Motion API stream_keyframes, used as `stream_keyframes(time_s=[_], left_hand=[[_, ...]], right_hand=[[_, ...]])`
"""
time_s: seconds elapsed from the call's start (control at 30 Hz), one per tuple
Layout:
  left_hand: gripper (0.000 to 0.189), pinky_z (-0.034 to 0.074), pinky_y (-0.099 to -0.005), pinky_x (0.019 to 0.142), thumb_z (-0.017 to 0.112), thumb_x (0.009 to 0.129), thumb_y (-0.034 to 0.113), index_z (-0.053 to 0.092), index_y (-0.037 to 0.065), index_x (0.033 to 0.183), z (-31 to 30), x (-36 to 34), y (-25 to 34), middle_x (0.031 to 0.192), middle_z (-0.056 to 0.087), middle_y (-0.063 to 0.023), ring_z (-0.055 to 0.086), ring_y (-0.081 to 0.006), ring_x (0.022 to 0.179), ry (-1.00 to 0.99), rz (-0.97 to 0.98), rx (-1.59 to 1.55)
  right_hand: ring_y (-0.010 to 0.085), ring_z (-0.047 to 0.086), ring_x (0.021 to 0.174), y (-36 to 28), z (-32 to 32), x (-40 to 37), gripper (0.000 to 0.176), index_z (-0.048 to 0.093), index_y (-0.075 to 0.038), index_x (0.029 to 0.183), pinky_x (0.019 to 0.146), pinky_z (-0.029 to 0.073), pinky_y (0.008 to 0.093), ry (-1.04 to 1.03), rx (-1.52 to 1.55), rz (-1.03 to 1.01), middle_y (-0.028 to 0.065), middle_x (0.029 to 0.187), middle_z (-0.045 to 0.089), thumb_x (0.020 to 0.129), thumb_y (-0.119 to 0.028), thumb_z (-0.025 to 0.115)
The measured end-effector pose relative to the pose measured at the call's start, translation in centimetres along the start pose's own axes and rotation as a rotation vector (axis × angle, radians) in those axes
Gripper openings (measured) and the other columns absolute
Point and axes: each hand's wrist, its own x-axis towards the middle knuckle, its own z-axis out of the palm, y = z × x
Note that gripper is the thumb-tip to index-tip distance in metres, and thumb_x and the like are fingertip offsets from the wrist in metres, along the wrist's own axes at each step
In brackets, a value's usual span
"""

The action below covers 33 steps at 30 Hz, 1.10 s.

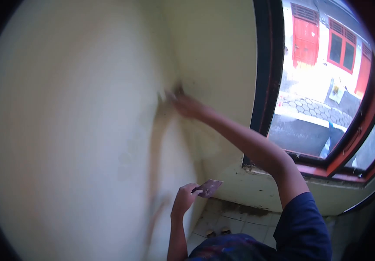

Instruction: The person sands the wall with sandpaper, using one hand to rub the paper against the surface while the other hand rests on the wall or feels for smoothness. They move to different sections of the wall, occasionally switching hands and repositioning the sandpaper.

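In my left hand [184,200], low beside the wall, is a putty knife [210,188]. Its flat, dark blade has pale smears and points to the right, the fingers closed around the handle end. My right hand [186,106] reaches up to the corner where the pale left wall [87,130] meets the window wall [216,65]. Motion smears its fingers, and I cannot tell what they hold. A dark patch [178,88] shows in the corner right by the fingertips. Shadows of both arms fall on the left wall.
To the right is a window with a dark and red frame [266,65], its sill [314,170] below my right forearm. Outside stand a red door [305,41] and a red-framed window [341,48]. White floor tiles [231,224] lie below, with dark dirt [244,209] along the wall.
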Motion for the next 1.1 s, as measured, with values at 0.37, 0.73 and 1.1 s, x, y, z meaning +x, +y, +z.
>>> stream_keyframes(time_s=[0.37, 0.73, 1.1], left_hand=[[0.022, 0.052, -0.0379, 0.076, 0.074, 0.087, 0.013, 0.069, -0.005, 0.099, 0.9, -0.6, 0.0, 0.092, 0.071, -0.0182, 0.069, -0.0303, 0.083, 0.032, -0.014, 0.033], [0.021, 0.052, -0.0413, 0.076, 0.072, 0.089, 0.011, 0.067, -0.005, 0.101, -0.1, -0.3, -1.1, 0.095, 0.07, -0.02, 0.068, -0.037, 0.087, -0.044, 0.003, 0.003], [0.022, 0.052, -0.0428, 0.079, 0.071, 0.089, 0.012, 0.067, -0.005, 0.102, 0.3, -0.3, -2.1, 0.098, 0.07, -0.0207, 0.067, -0.0391, 0.091, 0.007, -0.035, 0.019]], right_hand=[[0.0486, 0.045, 0.133, 0.7, -14.7, 15.5, 0.07, 0.036, 0.009, 0.148, 0.112, 0.038, 0.0499, 0.754, 0.523, 0.039, 0.0331, 0.149, 0.04, 0.103, -0.044, 0.042], [0.0374, 0.069, 0.102, 2.9, -20.1, 5.7, 0.04, 0.066, 0.004, 0.111, 0.09, 0.056, 0.0466, -0.334, -0.076, 0.242, 0.0252, 0.106, 0.069, 0.094, -0.031, 0.056], [0.0329, 0.06, 0.12, 4.6, -26.5, 15.3, 0.035, 0.064, -0.002, 0.118, 0.102, 0.049, 0.0454, -0.22, -0.383, 0.02, 0.0173, 0.129, 0.063, 0.086, -0.015, 0.057]])
